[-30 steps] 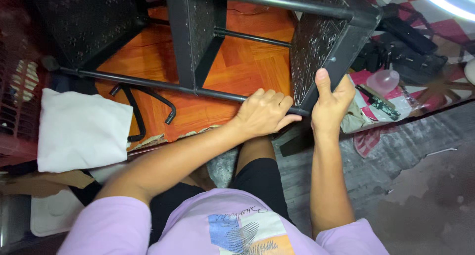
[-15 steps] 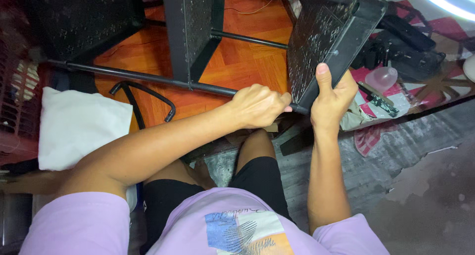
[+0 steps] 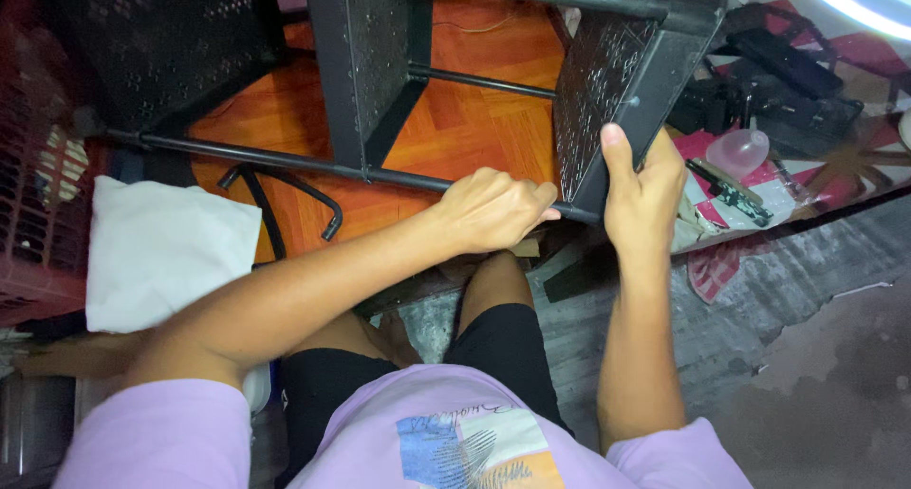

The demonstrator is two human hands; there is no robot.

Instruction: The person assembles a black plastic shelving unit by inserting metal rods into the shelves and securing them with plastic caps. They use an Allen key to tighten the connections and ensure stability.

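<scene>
- Black metal rack (image 3: 607,81) with tiny holes lies on its side at 12 o'clock, over the orange wood floor (image 3: 474,129).
- Left hand (image 3: 493,209) is curled shut around the thin bottom rod (image 3: 285,159).
- Right hand (image 3: 641,190) squeezes the rack's corner panel, thumb up.
- It looks like the rod is being fitted; next, a firm, straight push.
- White cloth (image 3: 166,252) lies at 9 o'clock.

Orange parquet floor (image 3: 474,119), grey concrete (image 3: 807,356), red crate (image 3: 28,242), white cushion (image 3: 161,252)

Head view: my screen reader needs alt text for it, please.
Both hands grip a black perforated metal rack frame: left hand on its bottom rod, right hand on a corner panel. A folded white cloth lies left.
</scene>
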